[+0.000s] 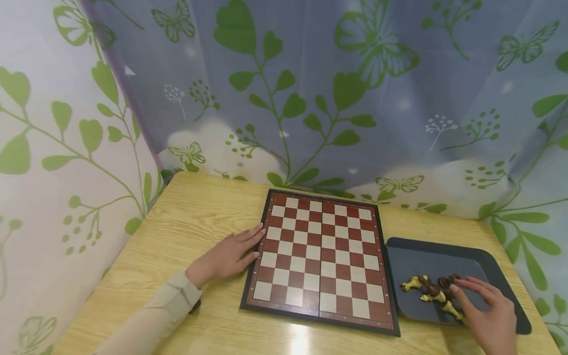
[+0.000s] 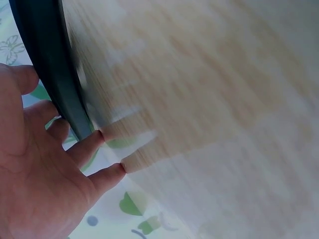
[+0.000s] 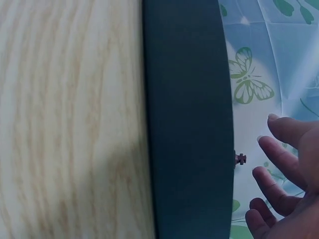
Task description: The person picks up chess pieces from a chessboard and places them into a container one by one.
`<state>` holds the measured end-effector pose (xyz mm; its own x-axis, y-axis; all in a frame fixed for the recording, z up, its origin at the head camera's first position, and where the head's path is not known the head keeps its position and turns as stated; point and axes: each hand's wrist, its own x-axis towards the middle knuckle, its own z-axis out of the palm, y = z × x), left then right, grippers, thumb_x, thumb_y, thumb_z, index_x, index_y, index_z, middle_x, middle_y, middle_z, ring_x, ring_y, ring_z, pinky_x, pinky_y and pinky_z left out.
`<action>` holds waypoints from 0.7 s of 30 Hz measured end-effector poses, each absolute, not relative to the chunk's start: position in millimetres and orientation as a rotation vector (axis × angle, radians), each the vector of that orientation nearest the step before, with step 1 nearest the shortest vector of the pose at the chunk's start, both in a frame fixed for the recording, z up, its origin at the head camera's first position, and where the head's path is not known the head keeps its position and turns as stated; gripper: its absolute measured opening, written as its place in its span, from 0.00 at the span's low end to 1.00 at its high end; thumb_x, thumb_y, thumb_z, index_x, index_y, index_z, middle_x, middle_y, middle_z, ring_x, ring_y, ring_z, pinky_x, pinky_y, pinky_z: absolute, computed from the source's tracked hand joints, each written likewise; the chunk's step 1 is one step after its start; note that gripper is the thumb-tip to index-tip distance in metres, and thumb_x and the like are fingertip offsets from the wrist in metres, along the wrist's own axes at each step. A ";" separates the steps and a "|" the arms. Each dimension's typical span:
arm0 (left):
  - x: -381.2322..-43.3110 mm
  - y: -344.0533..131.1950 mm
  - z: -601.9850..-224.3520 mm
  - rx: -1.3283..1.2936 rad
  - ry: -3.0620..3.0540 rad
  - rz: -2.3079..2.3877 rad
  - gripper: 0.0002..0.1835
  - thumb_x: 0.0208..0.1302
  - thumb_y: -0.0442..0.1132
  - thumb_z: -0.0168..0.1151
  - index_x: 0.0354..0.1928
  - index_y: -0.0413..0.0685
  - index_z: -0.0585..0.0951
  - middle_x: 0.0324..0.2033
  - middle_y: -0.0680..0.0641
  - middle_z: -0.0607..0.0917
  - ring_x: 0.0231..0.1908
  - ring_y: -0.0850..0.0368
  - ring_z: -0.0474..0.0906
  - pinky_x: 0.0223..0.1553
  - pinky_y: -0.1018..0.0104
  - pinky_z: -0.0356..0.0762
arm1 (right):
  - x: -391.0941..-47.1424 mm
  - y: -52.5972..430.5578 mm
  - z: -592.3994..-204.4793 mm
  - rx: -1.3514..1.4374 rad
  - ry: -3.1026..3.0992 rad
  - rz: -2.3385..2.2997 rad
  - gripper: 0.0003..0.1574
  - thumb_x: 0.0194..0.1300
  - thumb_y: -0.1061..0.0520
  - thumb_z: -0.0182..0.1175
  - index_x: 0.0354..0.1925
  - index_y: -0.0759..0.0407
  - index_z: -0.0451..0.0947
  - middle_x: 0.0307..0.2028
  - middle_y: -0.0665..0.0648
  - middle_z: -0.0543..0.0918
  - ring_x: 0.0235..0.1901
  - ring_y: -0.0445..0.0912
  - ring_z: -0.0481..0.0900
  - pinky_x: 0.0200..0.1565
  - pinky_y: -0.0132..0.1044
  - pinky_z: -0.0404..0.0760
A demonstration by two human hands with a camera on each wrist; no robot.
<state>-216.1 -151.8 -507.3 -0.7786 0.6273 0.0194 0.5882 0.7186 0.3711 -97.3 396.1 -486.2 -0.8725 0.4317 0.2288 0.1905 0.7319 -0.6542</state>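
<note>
A brown-and-cream chessboard (image 1: 327,256) lies flat and unfolded on the table. My left hand (image 1: 228,256) rests against its left edge, fingers extended; in the left wrist view the fingertips touch the tabletop beside the board's dark side. Right of the board is a dark grey tray (image 1: 437,249) holding a small heap of gold chess pieces (image 1: 412,282) and dark brown chess pieces (image 1: 443,282). Over the tray's right part hovers my right hand (image 1: 490,310), thumb and fingertips close to the heap. The right wrist view shows its fingers (image 3: 279,159) spread, gripping nothing, near one brown piece (image 3: 240,159).
The light wooden table (image 1: 208,207) extends left of the board and in front of it. Behind stands a hanging cloth (image 1: 306,98) printed with leaves and butterflies; another patterned cloth (image 1: 57,123) covers the left side. The tray sits close to the board's right edge.
</note>
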 end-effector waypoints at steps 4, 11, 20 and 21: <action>-215.7 -151.8 -507.3 0.997 2.803 0.541 0.33 0.81 0.51 0.45 0.80 0.45 0.56 0.80 0.45 0.53 0.76 0.39 0.58 0.69 0.27 0.59 | -93.1 395.0 -483.7 -0.467 -2.553 0.955 0.19 0.68 0.53 0.69 0.50 0.66 0.86 0.49 0.42 0.78 0.56 0.42 0.75 0.64 0.71 0.66; -219.4 -151.3 -505.6 0.989 2.808 0.535 0.33 0.81 0.52 0.44 0.80 0.46 0.56 0.80 0.46 0.52 0.76 0.39 0.57 0.70 0.27 0.58 | -97.1 386.9 -478.8 -0.405 -2.623 0.924 0.23 0.73 0.49 0.63 0.56 0.64 0.83 0.58 0.54 0.81 0.61 0.36 0.73 0.63 0.65 0.70; -216.0 -156.0 -509.1 0.937 2.835 0.535 0.33 0.80 0.52 0.46 0.80 0.47 0.56 0.80 0.46 0.54 0.75 0.36 0.59 0.70 0.28 0.57 | -115.2 358.8 -474.6 0.193 -2.797 0.728 0.28 0.71 0.57 0.65 0.63 0.71 0.75 0.62 0.75 0.74 0.59 0.71 0.68 0.47 0.66 0.73; -215.0 -155.7 -509.8 0.928 2.846 0.538 0.33 0.80 0.52 0.46 0.80 0.47 0.56 0.80 0.46 0.54 0.75 0.35 0.58 0.71 0.28 0.55 | -117.2 355.1 -474.4 0.231 -2.810 0.713 0.29 0.71 0.56 0.64 0.64 0.71 0.74 0.63 0.75 0.73 0.60 0.72 0.67 0.50 0.68 0.73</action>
<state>-215.0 -155.7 -509.8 -0.8092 0.5874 0.0137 0.5519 0.7519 0.3608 -117.2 355.1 -474.4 -0.9605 -0.0946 0.2619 -0.2080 0.8689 -0.4492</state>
